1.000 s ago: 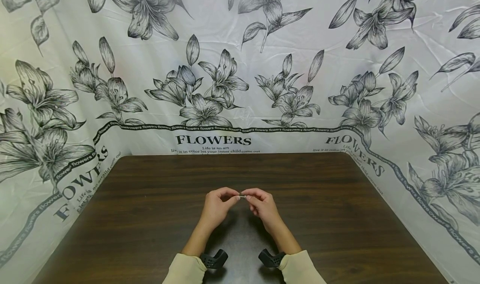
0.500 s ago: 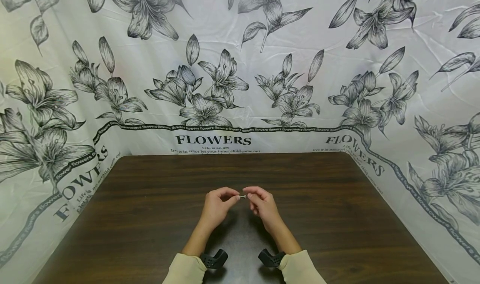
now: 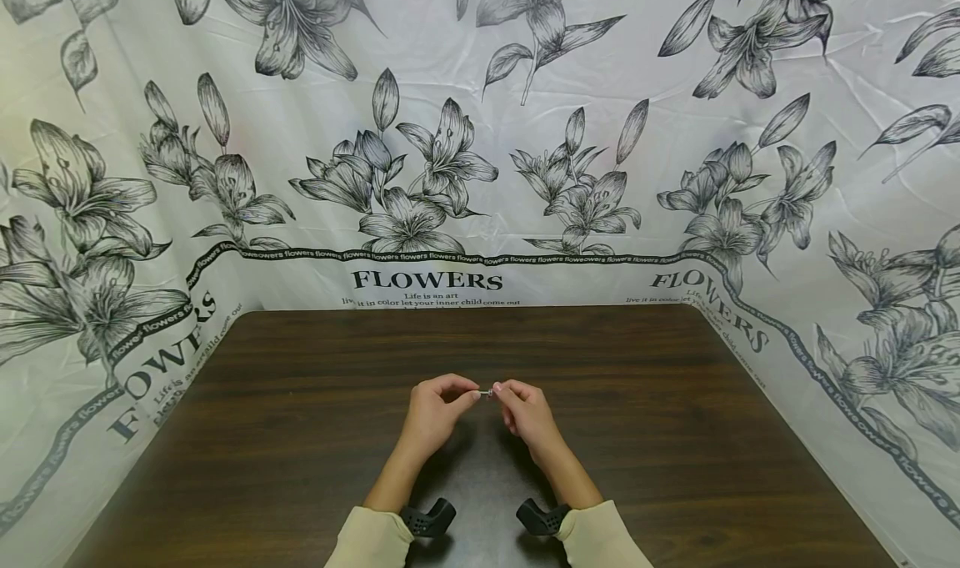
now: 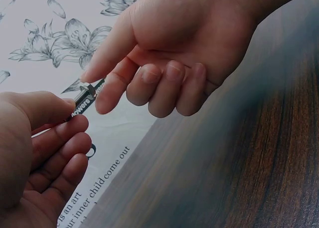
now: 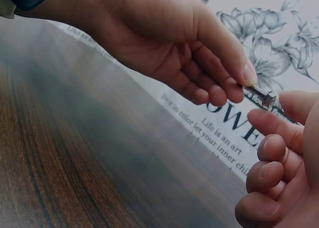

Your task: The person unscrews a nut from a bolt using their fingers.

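Note:
A small metal bolt [image 4: 79, 97] with a threaded shank lies level between the two hands. My left hand [image 3: 433, 409] pinches one end of it between thumb and forefinger; in the right wrist view its other fingers curl loosely below. At the bolt's other end sits a hex piece [image 5: 269, 99]; whether it is a nut or the head I cannot tell. My right hand [image 3: 531, 411] is at that end, its thumb and forefinger on either side of the hex piece with a gap showing in the wrist views. Its other fingers are curled in.
Both hands are above a dark wooden table [image 3: 300, 434]. White cloth [image 3: 555, 280] printed with flowers and lettering encloses the back and sides. Black wrist devices [image 3: 429, 518] sit by the pale sleeves [image 3: 371, 539].
The right thumb and forefinger were at the bolt's end, then the forefinger lifted away. Now it has come back down beside the end. The left hand and bolt have stayed in place.

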`<action>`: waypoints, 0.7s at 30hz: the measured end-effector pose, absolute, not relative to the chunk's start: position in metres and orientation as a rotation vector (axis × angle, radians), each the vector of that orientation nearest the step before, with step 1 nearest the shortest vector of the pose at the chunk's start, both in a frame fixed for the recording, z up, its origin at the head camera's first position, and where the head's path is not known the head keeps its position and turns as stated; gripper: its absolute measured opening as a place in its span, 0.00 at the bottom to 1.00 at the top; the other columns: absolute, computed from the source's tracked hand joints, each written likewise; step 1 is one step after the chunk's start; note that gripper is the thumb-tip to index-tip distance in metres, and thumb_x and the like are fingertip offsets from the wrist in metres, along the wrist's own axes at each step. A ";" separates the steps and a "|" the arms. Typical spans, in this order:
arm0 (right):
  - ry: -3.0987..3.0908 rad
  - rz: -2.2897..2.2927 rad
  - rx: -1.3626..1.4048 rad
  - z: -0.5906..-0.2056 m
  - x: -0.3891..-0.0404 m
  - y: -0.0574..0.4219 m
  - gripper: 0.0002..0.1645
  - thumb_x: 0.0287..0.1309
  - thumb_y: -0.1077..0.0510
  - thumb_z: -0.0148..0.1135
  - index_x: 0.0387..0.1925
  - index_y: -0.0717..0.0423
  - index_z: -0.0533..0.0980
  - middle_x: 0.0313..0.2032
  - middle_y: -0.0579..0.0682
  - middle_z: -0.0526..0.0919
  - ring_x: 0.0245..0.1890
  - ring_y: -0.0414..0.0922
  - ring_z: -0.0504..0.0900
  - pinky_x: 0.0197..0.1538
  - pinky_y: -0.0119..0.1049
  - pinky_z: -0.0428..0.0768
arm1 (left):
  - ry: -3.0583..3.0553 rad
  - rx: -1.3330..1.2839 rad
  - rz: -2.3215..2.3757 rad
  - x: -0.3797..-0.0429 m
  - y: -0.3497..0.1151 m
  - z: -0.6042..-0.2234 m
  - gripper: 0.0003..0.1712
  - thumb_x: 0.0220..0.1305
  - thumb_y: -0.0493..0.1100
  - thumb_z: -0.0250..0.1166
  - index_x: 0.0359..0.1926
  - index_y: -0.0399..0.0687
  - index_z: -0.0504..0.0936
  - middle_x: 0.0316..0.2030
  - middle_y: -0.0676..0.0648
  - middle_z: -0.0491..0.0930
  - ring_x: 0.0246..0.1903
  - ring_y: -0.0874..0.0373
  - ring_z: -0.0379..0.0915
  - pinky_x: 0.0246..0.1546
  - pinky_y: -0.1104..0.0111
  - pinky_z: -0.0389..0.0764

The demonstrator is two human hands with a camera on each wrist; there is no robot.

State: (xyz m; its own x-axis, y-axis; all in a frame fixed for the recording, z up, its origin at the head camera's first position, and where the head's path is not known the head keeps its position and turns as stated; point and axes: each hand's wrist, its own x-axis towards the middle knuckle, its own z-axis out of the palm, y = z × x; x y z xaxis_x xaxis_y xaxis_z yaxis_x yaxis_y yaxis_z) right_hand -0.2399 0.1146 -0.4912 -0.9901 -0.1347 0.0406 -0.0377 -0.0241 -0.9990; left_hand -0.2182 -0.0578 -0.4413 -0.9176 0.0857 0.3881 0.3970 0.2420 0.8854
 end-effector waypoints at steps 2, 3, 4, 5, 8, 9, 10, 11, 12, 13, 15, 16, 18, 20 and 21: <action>2.167 -2.185 -0.206 -0.492 -0.240 0.114 0.20 0.68 0.52 0.58 0.35 0.69 0.78 0.12 0.45 0.66 0.12 0.37 0.61 0.16 0.27 0.60 | -2.259 -0.453 -1.727 -0.218 -0.058 -0.441 0.03 0.55 0.29 0.70 0.30 0.39 0.86 0.28 0.43 0.84 0.31 0.45 0.80 0.34 0.56 0.79; 2.173 -2.184 -0.214 -0.492 -0.240 0.114 0.20 0.68 0.51 0.58 0.35 0.68 0.79 0.12 0.45 0.66 0.12 0.37 0.61 0.16 0.28 0.60 | -2.259 -0.453 -1.727 -0.218 -0.058 -0.440 0.03 0.55 0.29 0.70 0.30 0.39 0.85 0.28 0.42 0.84 0.31 0.45 0.80 0.34 0.56 0.79; 2.173 -2.187 -0.222 -0.493 -0.239 0.114 0.21 0.68 0.51 0.58 0.35 0.69 0.79 0.12 0.46 0.66 0.12 0.37 0.61 0.16 0.28 0.60 | -2.259 -0.453 -1.725 -0.217 -0.058 -0.440 0.03 0.55 0.29 0.70 0.30 0.39 0.85 0.28 0.42 0.84 0.30 0.45 0.80 0.34 0.56 0.79; 2.172 -2.191 -0.229 -0.493 -0.239 0.114 0.21 0.67 0.51 0.58 0.34 0.69 0.79 0.13 0.46 0.66 0.12 0.37 0.61 0.16 0.28 0.59 | -2.259 -0.453 -1.723 -0.217 -0.058 -0.440 0.03 0.55 0.29 0.70 0.30 0.39 0.85 0.28 0.43 0.84 0.30 0.45 0.80 0.34 0.56 0.79; 2.157 -2.198 -0.222 -0.492 -0.239 0.113 0.19 0.67 0.53 0.59 0.36 0.69 0.79 0.13 0.46 0.67 0.12 0.37 0.61 0.16 0.28 0.60 | -2.260 -0.452 -1.720 -0.217 -0.058 -0.440 0.03 0.55 0.29 0.69 0.30 0.39 0.86 0.28 0.43 0.84 0.31 0.46 0.80 0.35 0.56 0.79; 2.145 -2.203 -0.217 -0.492 -0.239 0.114 0.19 0.67 0.54 0.59 0.36 0.70 0.78 0.13 0.46 0.67 0.12 0.37 0.61 0.17 0.28 0.60 | -2.259 -0.452 -1.720 -0.217 -0.058 -0.440 0.03 0.55 0.29 0.69 0.30 0.39 0.86 0.28 0.43 0.84 0.31 0.46 0.80 0.35 0.56 0.79; 2.131 -2.209 -0.211 -0.492 -0.239 0.114 0.18 0.67 0.55 0.59 0.37 0.71 0.78 0.13 0.46 0.67 0.12 0.37 0.62 0.17 0.28 0.60 | -2.259 -0.453 -1.720 -0.217 -0.059 -0.440 0.03 0.55 0.29 0.69 0.30 0.39 0.86 0.28 0.43 0.84 0.31 0.46 0.80 0.35 0.56 0.79; 2.120 -2.214 -0.208 -0.492 -0.239 0.114 0.17 0.67 0.56 0.59 0.37 0.71 0.77 0.14 0.46 0.67 0.12 0.38 0.62 0.17 0.28 0.60 | -2.259 -0.454 -1.718 -0.217 -0.059 -0.441 0.03 0.55 0.29 0.69 0.30 0.39 0.86 0.28 0.43 0.84 0.31 0.46 0.80 0.35 0.57 0.79; 2.107 -2.217 -0.212 -0.491 -0.239 0.114 0.16 0.67 0.57 0.58 0.37 0.71 0.77 0.14 0.46 0.67 0.12 0.38 0.62 0.17 0.28 0.60 | -2.259 -0.454 -1.716 -0.218 -0.059 -0.441 0.03 0.55 0.29 0.69 0.30 0.39 0.86 0.28 0.43 0.84 0.31 0.47 0.80 0.34 0.57 0.79; 2.092 -2.227 -0.217 -0.490 -0.239 0.114 0.14 0.67 0.59 0.58 0.36 0.70 0.77 0.14 0.47 0.67 0.13 0.38 0.62 0.17 0.28 0.60 | -2.258 -0.455 -1.715 -0.218 -0.059 -0.441 0.03 0.55 0.29 0.69 0.31 0.39 0.86 0.28 0.43 0.84 0.31 0.47 0.80 0.34 0.57 0.79; 2.074 -2.237 -0.243 -0.487 -0.238 0.114 0.11 0.68 0.61 0.57 0.36 0.69 0.77 0.15 0.48 0.67 0.13 0.39 0.62 0.17 0.29 0.61 | -2.256 -0.457 -1.709 -0.218 -0.059 -0.441 0.03 0.55 0.29 0.69 0.30 0.39 0.86 0.28 0.43 0.84 0.30 0.48 0.80 0.34 0.58 0.79; 2.070 -2.240 -0.256 -0.484 -0.236 0.114 0.09 0.67 0.62 0.57 0.36 0.67 0.78 0.15 0.48 0.68 0.13 0.39 0.63 0.17 0.28 0.61 | -2.255 -0.458 -1.705 -0.218 -0.059 -0.441 0.03 0.55 0.29 0.69 0.31 0.39 0.86 0.28 0.43 0.84 0.30 0.48 0.80 0.34 0.58 0.79; 2.067 -2.244 -0.286 -0.475 -0.231 0.114 0.08 0.67 0.63 0.57 0.37 0.67 0.78 0.15 0.48 0.68 0.13 0.39 0.63 0.18 0.29 0.62 | -2.255 -0.458 -1.701 -0.218 -0.059 -0.440 0.03 0.55 0.29 0.70 0.31 0.38 0.86 0.28 0.43 0.84 0.30 0.48 0.80 0.34 0.58 0.79; 2.062 -2.253 -0.315 -0.469 -0.227 0.114 0.10 0.66 0.65 0.57 0.39 0.72 0.77 0.16 0.49 0.68 0.14 0.38 0.63 0.18 0.29 0.62 | -2.255 -0.458 -1.700 -0.218 -0.060 -0.440 0.03 0.55 0.29 0.70 0.31 0.37 0.86 0.28 0.43 0.84 0.31 0.49 0.80 0.35 0.58 0.79; 2.059 -2.258 -0.328 -0.465 -0.225 0.113 0.11 0.66 0.65 0.58 0.40 0.74 0.77 0.16 0.49 0.68 0.14 0.38 0.63 0.19 0.28 0.62 | -2.256 -0.459 -1.699 -0.218 -0.060 -0.440 0.02 0.55 0.28 0.70 0.31 0.35 0.86 0.29 0.43 0.84 0.31 0.49 0.80 0.35 0.59 0.79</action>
